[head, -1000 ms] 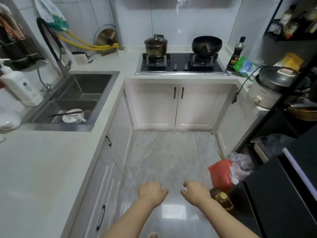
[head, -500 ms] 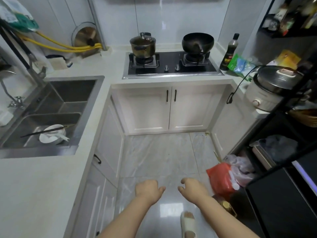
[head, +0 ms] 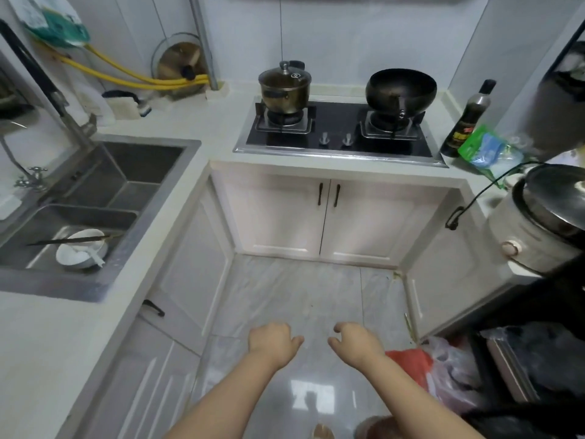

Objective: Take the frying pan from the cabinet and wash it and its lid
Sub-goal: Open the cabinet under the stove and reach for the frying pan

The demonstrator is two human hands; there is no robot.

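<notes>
While the cabinet (head: 326, 217) under the stove (head: 338, 131) is standing with both doors closed, a person is holding two bare hands out low over the floor (head: 300, 296), well short of the door handles. The left hand (head: 273, 343) is hanging with fingers loosely curled, holding nothing; the right hand (head: 356, 343) is doing the same just beside it, the two apart. By the look of it the task is barely beginning: nothing is being taken out yet, and the washing is all still ahead.

No frying pan is showing in this head view; presumably it is sitting behind those doors, straight ahead of the hands and out of sight. A wok (head: 400, 88) and a lidded pot (head: 285, 87) are sitting on the burners. To the left, the sink (head: 104, 185) set in the tabletop (head: 47, 343) is holding a white bowl (head: 82, 251) with chopsticks (head: 68, 240) across it. A lid (head: 179, 61) is leaning against the wall tiles behind the sink; whether it belongs to the pan cannot be told.
</notes>
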